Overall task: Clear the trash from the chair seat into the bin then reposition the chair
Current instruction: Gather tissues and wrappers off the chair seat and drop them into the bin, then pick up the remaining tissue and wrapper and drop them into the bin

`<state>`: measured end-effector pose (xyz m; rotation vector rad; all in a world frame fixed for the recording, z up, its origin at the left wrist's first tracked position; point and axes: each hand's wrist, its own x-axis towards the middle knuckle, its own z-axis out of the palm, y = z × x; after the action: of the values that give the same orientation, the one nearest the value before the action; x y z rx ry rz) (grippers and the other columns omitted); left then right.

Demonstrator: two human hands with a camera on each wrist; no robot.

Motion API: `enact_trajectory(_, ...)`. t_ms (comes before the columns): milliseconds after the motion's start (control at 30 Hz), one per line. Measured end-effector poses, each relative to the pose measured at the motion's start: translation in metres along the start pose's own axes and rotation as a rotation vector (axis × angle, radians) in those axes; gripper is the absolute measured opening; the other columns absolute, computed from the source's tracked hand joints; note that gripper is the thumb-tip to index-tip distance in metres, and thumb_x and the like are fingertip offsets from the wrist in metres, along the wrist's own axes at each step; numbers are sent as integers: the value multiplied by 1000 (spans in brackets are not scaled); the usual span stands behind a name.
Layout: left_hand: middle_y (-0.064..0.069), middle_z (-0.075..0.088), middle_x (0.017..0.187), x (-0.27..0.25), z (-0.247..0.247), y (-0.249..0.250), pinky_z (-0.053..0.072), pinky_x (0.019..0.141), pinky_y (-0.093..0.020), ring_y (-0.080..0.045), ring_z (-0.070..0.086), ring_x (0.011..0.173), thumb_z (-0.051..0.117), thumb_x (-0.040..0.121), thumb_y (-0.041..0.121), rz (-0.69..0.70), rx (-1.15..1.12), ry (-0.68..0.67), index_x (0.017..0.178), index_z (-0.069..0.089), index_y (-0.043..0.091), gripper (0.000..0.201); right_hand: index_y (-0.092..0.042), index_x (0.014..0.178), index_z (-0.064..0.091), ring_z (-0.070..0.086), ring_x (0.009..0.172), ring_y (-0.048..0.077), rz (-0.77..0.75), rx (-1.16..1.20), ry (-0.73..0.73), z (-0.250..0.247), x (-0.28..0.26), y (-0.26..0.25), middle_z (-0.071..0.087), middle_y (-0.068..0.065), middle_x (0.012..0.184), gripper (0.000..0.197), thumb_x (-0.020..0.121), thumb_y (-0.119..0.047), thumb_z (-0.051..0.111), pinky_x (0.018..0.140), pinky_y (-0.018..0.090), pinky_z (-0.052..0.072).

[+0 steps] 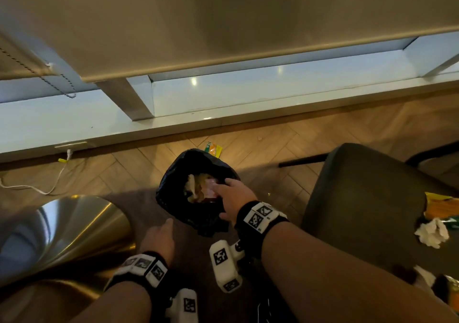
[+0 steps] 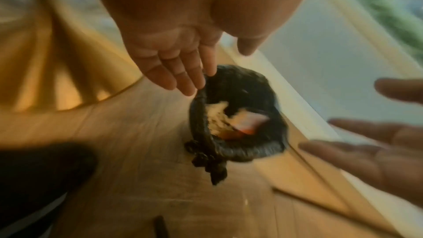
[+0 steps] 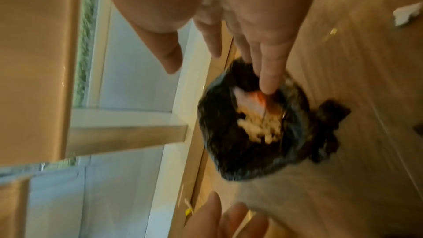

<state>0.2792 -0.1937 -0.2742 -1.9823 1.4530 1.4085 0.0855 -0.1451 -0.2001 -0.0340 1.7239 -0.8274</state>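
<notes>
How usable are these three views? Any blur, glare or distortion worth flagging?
Head view: sharp but dim, wide-angle bending of the window sill, bright glare on the brass base. Left wrist view: motion blur smears the bin and the right hand. Right wrist view: blurred too, the bin's contents unreadable.

Both forearms are showing bare, no sleeves. Left wrist [image 1: 145, 269] and right wrist [image 1: 259, 217] are each wearing a black band carrying white blocks printed with black square markers.
</notes>
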Motion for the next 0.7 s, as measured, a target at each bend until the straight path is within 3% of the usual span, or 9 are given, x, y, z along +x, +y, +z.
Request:
enact_trajectory(100,-7,64,100,-34,11,49,49,82,-40,-27,60,90,50,93,37,206,155,-11,108,59,18,26,-19,130,54,61,105,23,-23,-124,21,-57,-29,8,63,5,115,43,89,-30,62,98,44,51)
enact_trajectory(233,0,62,116,-86,40,113,47,82,-31,-14,58,101,59,90,28,520,214,-134,119,52,24,30,-34,110,60,63,96,12,-200,-64,176,-165,-89,26,65,-10,103,28,84,-39,67,76,26,53)
enact_trajectory(300,4,57,125,-118,59,143,46,95,-35,-14,55,111,63,88,28,682,304,-157,128,48,26,43,-42,101,57,62,100,13,-266,-49,313,-229,-121,45,63,-10,106,25,81,-38,70,83,30,52)
enact_trajectory(367,9,51,122,-156,86,167,46,92,-35,-11,53,105,63,86,31,846,413,-215,132,43,29,50,-43,102,57,62,105,18,-241,-31,495,-291,-151,75,63,-3,113,30,77,-41,73,89,41,54)
enact_trajectory(400,11,48,120,-175,102,178,45,89,-32,-8,50,102,63,86,33,918,448,-259,133,41,31,52,-40,109,58,62,108,22,-209,-21,589,-320,-163,92,63,1,118,40,73,-47,75,92,47,53)
enact_trajectory(467,12,45,125,-206,142,194,41,89,-27,-1,43,103,64,85,38,1034,566,-330,136,36,34,58,-33,133,47,52,124,28,-46,-105,718,-363,-186,126,49,9,139,89,55,-62,79,101,49,47)
enact_trajectory(567,8,35,145,-230,195,210,45,100,-37,-8,45,116,63,82,45,1101,708,-377,141,24,39,71,-43,148,4,15,146,35,185,-374,553,-369,-194,166,5,11,162,154,16,-78,74,113,54,31)
enact_trajectory(633,4,25,153,-240,223,217,38,108,-46,-20,38,131,65,80,47,1136,766,-375,143,18,41,79,-53,142,-15,-4,148,35,212,-526,402,-344,-183,186,-18,8,161,157,15,-82,72,117,58,19)
enact_trajectory(700,3,12,158,-248,246,223,25,114,-47,-23,18,143,65,79,48,1182,841,-344,145,12,41,86,-55,140,-17,-10,147,33,157,-658,389,-317,-165,202,-21,5,159,133,42,-80,70,118,58,6)
